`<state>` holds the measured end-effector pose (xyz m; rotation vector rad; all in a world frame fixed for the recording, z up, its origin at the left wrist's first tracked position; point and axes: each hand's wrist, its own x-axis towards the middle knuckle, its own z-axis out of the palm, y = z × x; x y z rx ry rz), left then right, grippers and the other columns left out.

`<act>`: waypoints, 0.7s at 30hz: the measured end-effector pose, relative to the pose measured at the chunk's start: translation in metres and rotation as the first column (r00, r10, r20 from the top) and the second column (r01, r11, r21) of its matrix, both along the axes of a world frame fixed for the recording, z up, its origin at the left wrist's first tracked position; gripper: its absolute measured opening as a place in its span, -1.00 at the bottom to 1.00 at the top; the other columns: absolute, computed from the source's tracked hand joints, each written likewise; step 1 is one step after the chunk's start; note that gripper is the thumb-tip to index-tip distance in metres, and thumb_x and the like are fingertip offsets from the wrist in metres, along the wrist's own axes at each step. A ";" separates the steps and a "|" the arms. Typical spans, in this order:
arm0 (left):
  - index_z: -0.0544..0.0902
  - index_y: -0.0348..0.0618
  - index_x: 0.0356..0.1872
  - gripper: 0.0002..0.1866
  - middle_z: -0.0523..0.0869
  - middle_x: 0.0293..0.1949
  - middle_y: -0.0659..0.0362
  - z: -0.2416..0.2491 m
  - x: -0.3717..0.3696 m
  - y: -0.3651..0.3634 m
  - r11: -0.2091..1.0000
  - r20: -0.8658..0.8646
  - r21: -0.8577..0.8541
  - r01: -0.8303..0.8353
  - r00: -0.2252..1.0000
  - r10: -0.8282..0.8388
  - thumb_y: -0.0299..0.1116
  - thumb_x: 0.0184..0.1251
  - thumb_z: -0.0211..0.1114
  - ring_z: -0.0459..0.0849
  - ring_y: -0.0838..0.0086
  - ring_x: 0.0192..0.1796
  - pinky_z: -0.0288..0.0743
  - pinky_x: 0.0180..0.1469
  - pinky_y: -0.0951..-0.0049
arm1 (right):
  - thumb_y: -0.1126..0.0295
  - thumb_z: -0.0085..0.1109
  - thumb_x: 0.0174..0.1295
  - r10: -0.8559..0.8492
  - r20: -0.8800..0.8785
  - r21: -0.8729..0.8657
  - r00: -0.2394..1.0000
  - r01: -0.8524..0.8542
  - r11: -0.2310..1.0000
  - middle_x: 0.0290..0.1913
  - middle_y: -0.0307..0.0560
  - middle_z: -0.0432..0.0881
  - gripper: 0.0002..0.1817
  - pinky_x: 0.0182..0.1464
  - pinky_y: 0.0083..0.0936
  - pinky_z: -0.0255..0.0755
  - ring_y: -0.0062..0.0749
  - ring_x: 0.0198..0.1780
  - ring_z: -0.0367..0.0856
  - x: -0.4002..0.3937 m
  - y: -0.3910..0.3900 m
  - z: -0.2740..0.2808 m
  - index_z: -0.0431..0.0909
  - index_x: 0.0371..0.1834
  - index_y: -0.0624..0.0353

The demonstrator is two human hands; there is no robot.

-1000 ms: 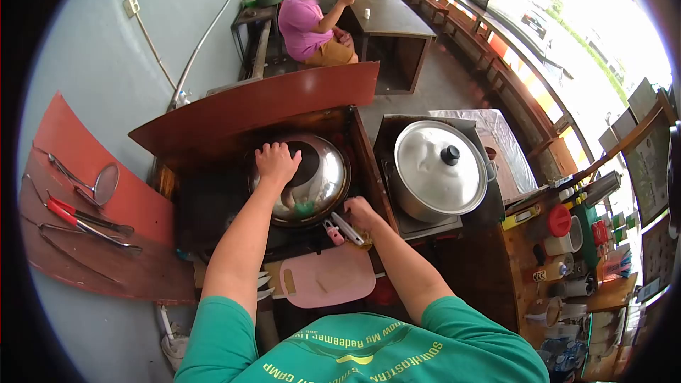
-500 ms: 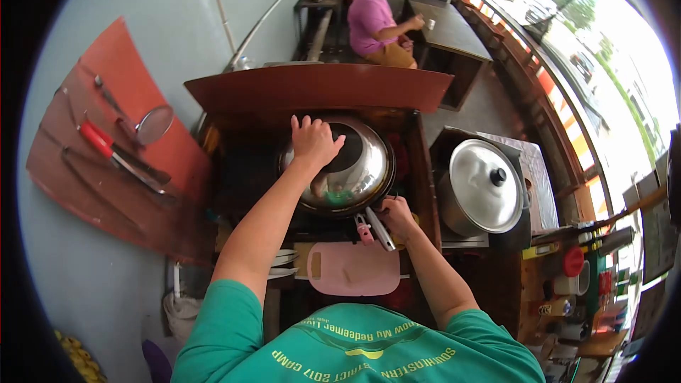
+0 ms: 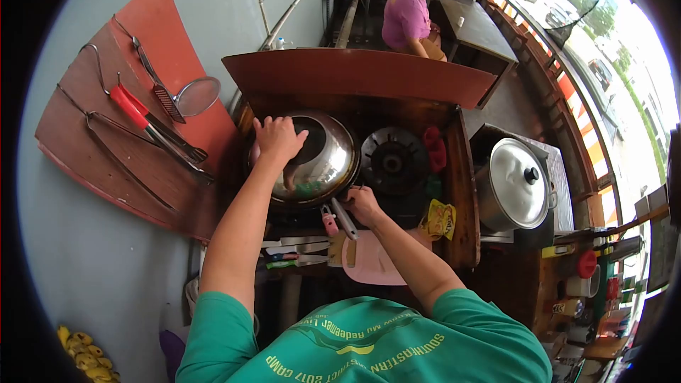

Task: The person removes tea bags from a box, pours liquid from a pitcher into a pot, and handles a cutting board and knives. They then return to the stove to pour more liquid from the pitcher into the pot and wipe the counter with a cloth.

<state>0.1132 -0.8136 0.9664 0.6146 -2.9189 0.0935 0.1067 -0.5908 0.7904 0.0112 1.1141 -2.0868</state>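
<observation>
A shiny domed metal lid (image 3: 330, 159) with a dark round top covers a wok on the left side of the stove. My left hand (image 3: 281, 140) rests on the lid with its fingers spread. Down at the wok's near right edge, my right hand (image 3: 364, 206) is closed with curled fingers, seemingly on the rim; the exact grip is hidden. Beside it, a grey handle (image 3: 345, 220) and a pink handle (image 3: 329, 222) point toward me. An uncovered gas burner (image 3: 391, 162) lies right of the wok.
Red-brown panels (image 3: 355, 71) shield the stove; tongs (image 3: 159, 135) and a strainer (image 3: 198, 96) hang at left. Several knives (image 3: 298, 248), a pink cutting board (image 3: 369, 262) and a yellow packet (image 3: 440, 220) lie in front. A lidded pot (image 3: 514, 184) stands right. A person (image 3: 406, 14) sits beyond.
The covered wok has shifted left on the stove along with both hands, exposing the right burner and yellow packet. The view has turned left. The seated person's arm has lowered.
</observation>
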 end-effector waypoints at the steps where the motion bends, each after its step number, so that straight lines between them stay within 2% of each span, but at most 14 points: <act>1: 0.68 -0.18 -0.03 -0.45 0.73 0.03 0.05 -0.005 0.004 -0.010 1.000 0.007 -0.003 0.008 1.000 -0.008 0.14 0.27 0.28 0.57 0.15 0.21 0.11 0.46 -0.15 | 0.68 -0.02 0.06 -0.008 0.007 -0.003 1.000 0.008 1.000 -0.30 -0.09 0.63 -0.83 -0.11 -0.21 0.63 -0.26 -0.24 0.65 0.005 -0.010 -0.003 0.59 -0.39 0.30; 3: 0.72 -0.16 -0.08 -0.48 0.76 -0.03 0.04 -0.020 0.010 -0.029 0.999 -0.041 -0.038 -0.013 0.999 0.011 0.12 0.24 0.33 0.60 0.12 0.17 0.12 0.43 -0.22 | 0.69 -0.01 0.05 0.017 0.034 0.003 0.999 -0.017 1.000 -0.32 -0.11 0.61 -0.84 -0.16 -0.24 0.64 -0.27 -0.25 0.65 0.013 -0.026 -0.010 0.58 -0.40 0.30; 8: 0.67 -0.19 0.03 -0.46 0.74 0.02 0.03 -0.031 0.016 -0.054 0.997 -0.012 -0.015 -0.071 0.997 0.070 0.09 0.29 0.29 0.60 0.14 0.20 0.16 0.44 -0.19 | 0.71 0.01 0.06 -0.024 0.061 0.029 0.998 0.022 0.999 -0.35 -0.12 0.57 -0.88 -0.21 -0.24 0.67 -0.28 -0.30 0.61 0.023 -0.063 -0.021 0.54 -0.45 0.30; 10: 0.67 -0.19 0.03 -0.47 0.73 0.03 0.03 -0.034 0.015 -0.062 0.998 -0.035 -0.021 -0.063 0.997 0.062 0.08 0.30 0.27 0.60 0.14 0.20 0.17 0.43 -0.19 | 0.70 0.00 0.10 -0.021 0.048 0.009 0.999 0.020 1.000 -0.31 -0.12 0.57 -0.86 -0.12 -0.23 0.58 -0.28 -0.25 0.60 0.020 -0.075 -0.026 0.55 -0.39 0.28; 15: 0.67 -0.23 0.04 -0.47 0.72 0.06 0.00 -0.033 0.006 -0.072 0.996 -0.059 0.019 -0.082 0.995 0.083 0.06 0.35 0.23 0.60 0.13 0.21 0.20 0.42 -0.19 | 0.69 -0.02 0.12 -0.040 0.057 0.024 0.998 0.039 0.999 -0.28 -0.15 0.56 -0.84 -0.10 -0.22 0.59 -0.29 -0.22 0.59 0.012 -0.100 -0.034 0.55 -0.35 0.25; 19: 0.68 -0.23 0.02 -0.49 0.71 0.07 -0.01 -0.030 0.002 -0.074 0.996 -0.029 0.016 -0.084 0.996 0.085 0.05 0.38 0.20 0.59 0.12 0.22 0.17 0.42 -0.20 | 0.64 0.01 0.15 0.001 0.080 0.062 0.997 -0.006 0.998 -0.27 -0.13 0.57 -0.87 -0.08 -0.27 0.60 -0.30 -0.19 0.61 0.006 -0.104 -0.036 0.55 -0.31 0.24; 21: 0.68 -0.23 0.01 -0.49 0.71 0.07 -0.01 -0.028 0.001 -0.072 0.998 -0.008 0.006 -0.066 0.998 0.066 0.05 0.39 0.19 0.58 0.12 0.22 0.16 0.42 -0.19 | 0.54 0.07 0.20 0.132 0.070 0.197 0.989 -0.143 0.970 -0.19 -0.11 0.61 -0.89 0.03 -0.26 0.55 -0.28 -0.08 0.63 0.005 -0.100 -0.033 0.56 -0.24 0.23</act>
